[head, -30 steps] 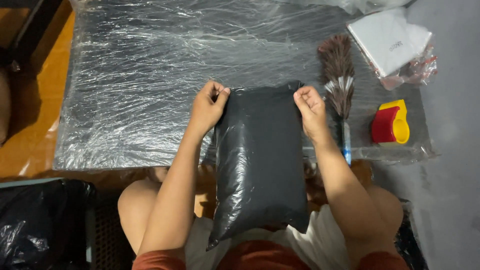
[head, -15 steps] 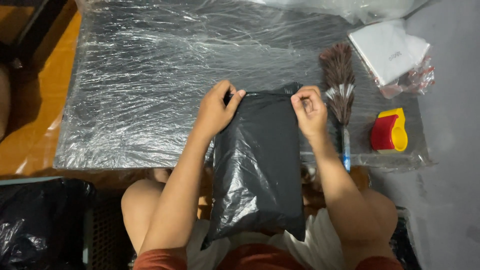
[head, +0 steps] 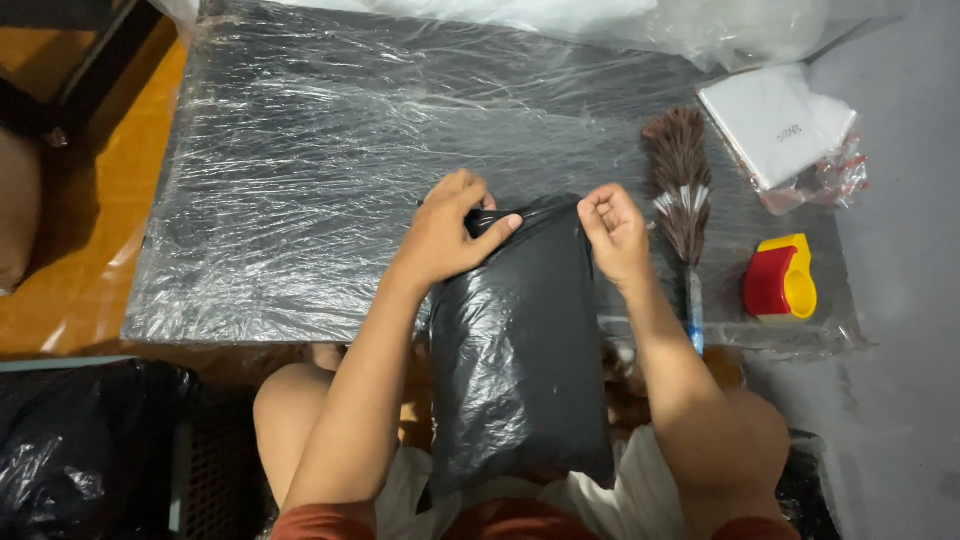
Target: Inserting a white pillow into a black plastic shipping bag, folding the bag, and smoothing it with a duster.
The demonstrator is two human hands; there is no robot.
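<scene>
One black poly bag [head: 520,360], glossy, crinkled, packed flat, lies from table edge [head: 250,325] to lap, w/ left hand [head: 445,235] & right hand [head: 612,232] each pinching its top corners; also one feather duster [head: 680,190], one red-yellow tape dispenser [head: 780,278].

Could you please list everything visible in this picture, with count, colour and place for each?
black plastic mailer bag: one, black, hanging from the table's near edge onto the lap
table wrapped in clear plastic film: one, dark grey, centre
brown feather duster with blue handle: one, right of the bag
red and yellow tape dispenser: one, table's right edge
white packet in clear wrap: one, upper right
black plastic sack: one, lower left, on the floor
left hand: pinching the bag's top left corner
right hand: pinching the bag's top right corner
</scene>
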